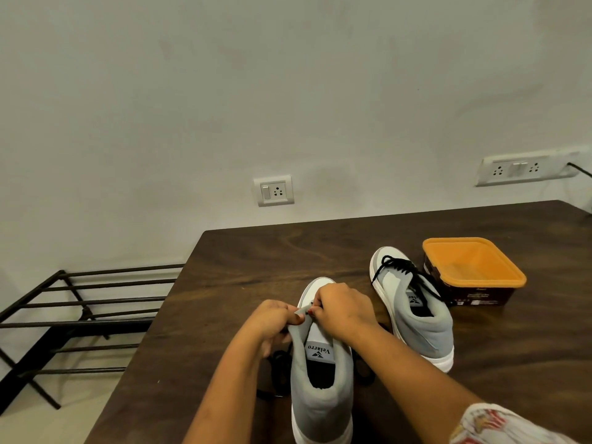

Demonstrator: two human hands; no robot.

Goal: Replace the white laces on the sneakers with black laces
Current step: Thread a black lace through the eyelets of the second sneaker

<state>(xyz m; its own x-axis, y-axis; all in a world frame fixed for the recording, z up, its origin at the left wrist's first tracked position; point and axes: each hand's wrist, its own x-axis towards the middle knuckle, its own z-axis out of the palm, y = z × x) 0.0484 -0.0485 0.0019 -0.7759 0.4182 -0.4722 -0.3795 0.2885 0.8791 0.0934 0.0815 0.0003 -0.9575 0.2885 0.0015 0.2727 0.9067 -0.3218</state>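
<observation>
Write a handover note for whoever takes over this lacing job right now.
Left hand grips the near sneaker at its upper edge. Right hand pinches the black lace at the front eyelets.
Done: the far sneaker, beside the orange tub on the table, is already laced in black.
Left: thread the near sneaker, since most of its lace lies loose beside it. No white laces in view.

Two grey-and-white sneakers stand upright on the counter [256, 251], toes pointing away. The near sneaker [320, 389] has a loose black lace [280, 366] trailing beside it. The far sneaker [419, 318], to its right, carries a criss-crossed black lace [405, 274] up its front.
</observation>
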